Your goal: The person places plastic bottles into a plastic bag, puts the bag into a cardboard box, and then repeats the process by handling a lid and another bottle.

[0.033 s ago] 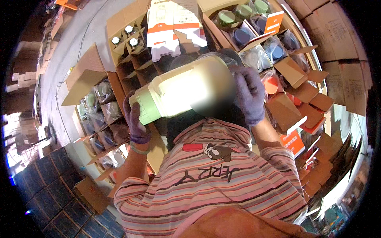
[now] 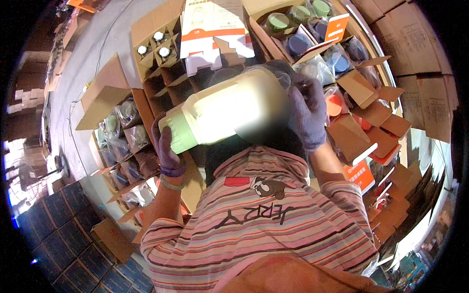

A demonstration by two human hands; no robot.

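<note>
A large bottle with a pale body (image 2: 222, 110) and a ribbed green lid (image 2: 178, 133) lies slantwise in front of my chest. My gloved left hand (image 2: 168, 149) is closed round the lid end, thumb on its near side. Bright glare and a dark blur hide much of the bottle's right end. Beside that end is my gloved right hand (image 2: 309, 112), its fingers bent and partly in shadow. Thin clear plastic (image 2: 281, 73) shows near those fingers; whether they pinch it is hard to make out.
Ahead stands a divided carton (image 2: 161, 83) with several white-capped bottles, and a white-and-orange printed box (image 2: 212, 29) beside it. Cartons of plastic-wrapped bottles are at left (image 2: 117, 127) and right (image 2: 337, 58). Brown cartons (image 2: 420, 73) are stacked far right; dark boxes (image 2: 63, 229) sit lower left.
My right hand has turned slightly, its fingers shifting up and away from the bottle's end. The bottle and my left hand have hardly moved.
</note>
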